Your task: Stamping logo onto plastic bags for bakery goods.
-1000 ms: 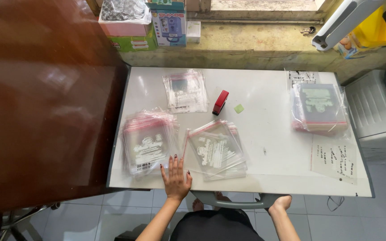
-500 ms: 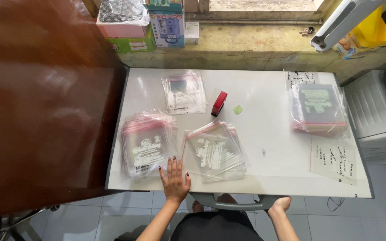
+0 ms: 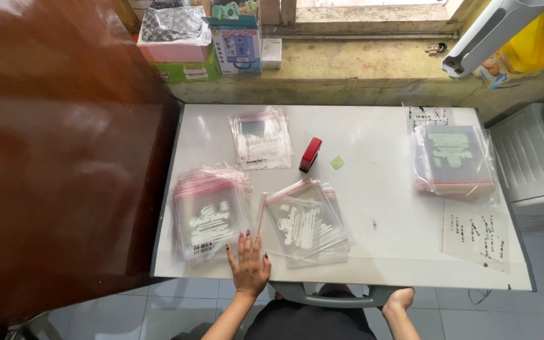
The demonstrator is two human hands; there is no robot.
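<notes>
- A dark brown, glossy wooden panel (image 3: 51, 164) stood tall along the left and butted against the bench's left edge.
- The bench (image 3: 379, 189) was a white, smooth, rectangular top with a thin dark rim; its middle and right-front stretch lay bare, giving open room between the stacks.
- A grey ribbed plastic unit (image 3: 530, 164) sat just beside the bench's right edge.
- On the right, a stack of dark cards in clear sleeves (image 3: 453, 160) lay flat near the far right corner, with a handwritten paper sheet (image 3: 476, 233) in front of it.
- At front left, a thick pile of clear plastic bags with red strips (image 3: 209, 211) fanned out loosely, crinkly and shiny.
- Beside it, a second, thinner pile of clear bags (image 3: 303, 223) lay tilted, reaching close to the near edge.
- A smaller bag pile (image 3: 260, 137) lay toward the far side.
- A small red stamp (image 3: 310, 154) lay just beside a tiny green square of paper (image 3: 337, 162).
- The left hand (image 3: 248, 264) lay flat and open on the bench's near edge, fingers spread, touching the front-left pile's corner and gripping nothing.
- The right hand (image 3: 398, 301) curled over the near edge; I couldn't tell how tightly it was closed.
</notes>
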